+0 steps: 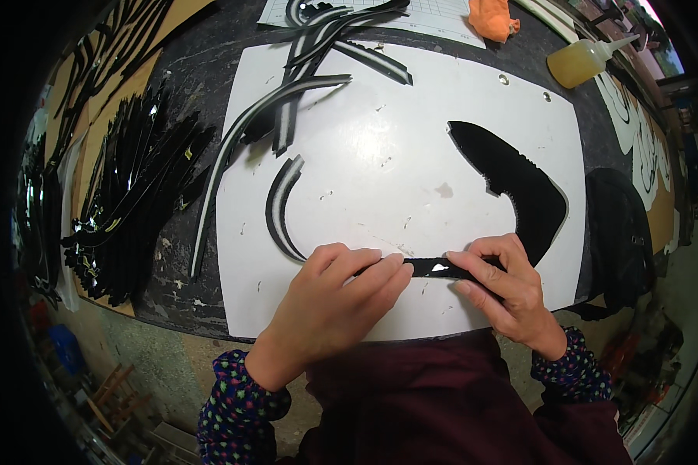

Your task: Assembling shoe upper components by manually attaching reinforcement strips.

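A narrow black strip point(422, 268) runs between my hands over the white board point(395, 174). On its left a curved end with a pale stripe point(278, 204) bends upward. My left hand point(341, 298) presses its closed fingers along the strip and hides part of it. With thumb and fingers my right hand point(508, 291) pinches the strip near its right end. A small pale shiny spot shows on the strip between them. Just beyond my right hand lies a broad, curved black piece point(531, 190) with notched edges; whether it joins the strip is hidden by that hand.
Striped black strips point(287, 93) lie piled at the board's upper left. Farther left are bundles of glossy black strips point(136, 194). A squeeze bottle of yellow liquid point(578, 63) and an orange cloth point(492, 19) sit at the back right. Dark fabric point(616, 236) lies right of the board.
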Demonstrator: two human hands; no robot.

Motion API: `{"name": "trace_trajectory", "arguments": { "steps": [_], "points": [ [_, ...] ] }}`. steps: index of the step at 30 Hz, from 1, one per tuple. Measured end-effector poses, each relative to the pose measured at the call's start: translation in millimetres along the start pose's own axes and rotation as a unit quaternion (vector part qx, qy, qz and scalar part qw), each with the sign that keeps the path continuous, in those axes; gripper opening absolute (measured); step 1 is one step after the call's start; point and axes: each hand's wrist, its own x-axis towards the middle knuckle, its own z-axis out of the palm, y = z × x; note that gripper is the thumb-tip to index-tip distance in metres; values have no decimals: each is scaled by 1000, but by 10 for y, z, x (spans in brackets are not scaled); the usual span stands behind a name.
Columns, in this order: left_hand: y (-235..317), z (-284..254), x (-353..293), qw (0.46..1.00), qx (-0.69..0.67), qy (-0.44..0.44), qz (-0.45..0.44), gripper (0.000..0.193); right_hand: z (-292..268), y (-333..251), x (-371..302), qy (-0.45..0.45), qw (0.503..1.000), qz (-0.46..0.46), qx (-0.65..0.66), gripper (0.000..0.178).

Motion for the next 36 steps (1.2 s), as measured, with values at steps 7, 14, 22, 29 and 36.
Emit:
{"name": "trace_trajectory", "arguments": {
  "steps": [7,14,22,29,36],
  "points": [
    [0,4,-1,1000,2,0,2,31,-11,-7,12,-7,1000,5,2,38],
    [-5,4,-8,1000,-1,3,0,31,-41,-29,48,-25,1000,12,-4,38],
    [3,-11,19,1000,-23,17,-13,32,-52,-16,68,-42,999,4,-14,39],
    [2,-31,21,999,-34,14,-18,31,-49,8,73,-46,999,-16,-16,43],
    [-12,-25,22,999,-43,14,-18,28,-27,53,61,-41,999,-28,3,45]
  ]
}}
